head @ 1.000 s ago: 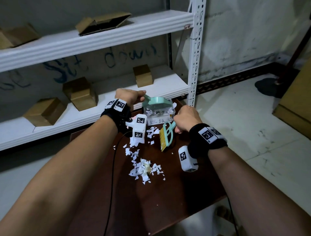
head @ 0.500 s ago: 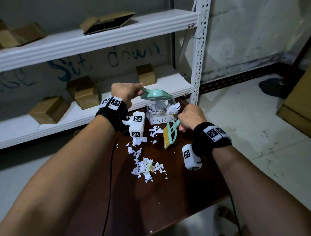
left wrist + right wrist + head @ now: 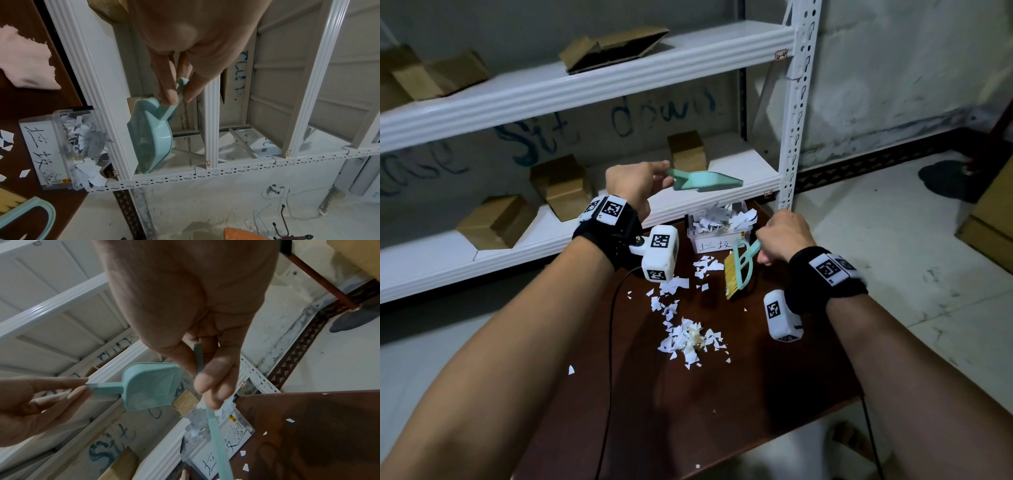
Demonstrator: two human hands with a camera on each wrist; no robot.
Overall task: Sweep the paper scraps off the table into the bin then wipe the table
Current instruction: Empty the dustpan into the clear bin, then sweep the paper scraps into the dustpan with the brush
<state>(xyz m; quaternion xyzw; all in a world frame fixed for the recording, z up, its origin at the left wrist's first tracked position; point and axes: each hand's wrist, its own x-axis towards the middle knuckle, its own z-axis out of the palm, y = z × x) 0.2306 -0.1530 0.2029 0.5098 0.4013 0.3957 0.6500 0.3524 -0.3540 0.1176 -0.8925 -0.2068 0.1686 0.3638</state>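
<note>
The left hand [image 3: 635, 186] pinches the dustpan [image 3: 705, 181] by its handle above the bin [image 3: 717, 229]; the right hand [image 3: 784, 236] grips the brush [image 3: 738, 270]. Paper scraps [image 3: 685, 337], likely feather-light and easily scattered, lie mid-tabletop [image 3: 688, 411], at 6 o'clock from the bin.

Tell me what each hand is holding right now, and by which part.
The left hand pinches the dustpan by the end of its handle, above the bin. The right hand grips the brush by its handle.
</note>
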